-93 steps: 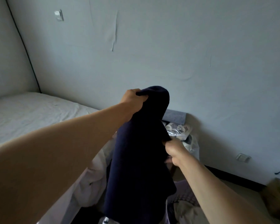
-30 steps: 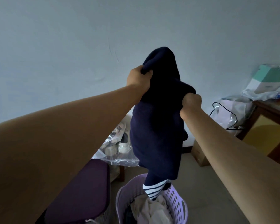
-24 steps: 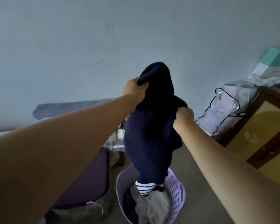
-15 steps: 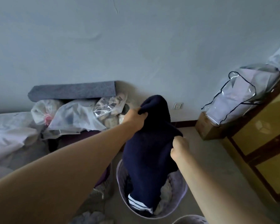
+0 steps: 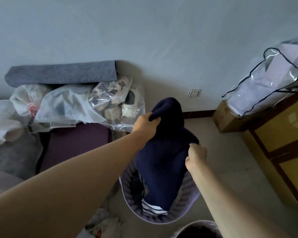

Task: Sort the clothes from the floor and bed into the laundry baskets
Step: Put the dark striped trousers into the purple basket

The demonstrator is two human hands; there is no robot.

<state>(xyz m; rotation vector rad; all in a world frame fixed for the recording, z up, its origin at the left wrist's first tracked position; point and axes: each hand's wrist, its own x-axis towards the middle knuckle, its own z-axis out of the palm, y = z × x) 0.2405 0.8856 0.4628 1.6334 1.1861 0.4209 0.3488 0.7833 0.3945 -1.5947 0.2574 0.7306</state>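
Head view: both hands' fingers curled, gripping navy garment top; striped hem inside lilac basket.

Two laundry baskets; one navy garment; two hands.

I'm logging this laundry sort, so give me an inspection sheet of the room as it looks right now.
Surface: bare pale floor.
Job's things: navy garment with striped hem hanging into the lavender laundry basket, which already holds clothes; rim of a second basket at the bottom edge.
Clutter: clear plastic bags of shoes and oddments on a purple seat; grey roll against the wall; cardboard box; clear zip bag on a wooden cabinet.
Grippers: left hand grips the garment's top; right hand pinches its side.
Cables: nothing seen.
Surroundings: pale wall with a socket; dim light.
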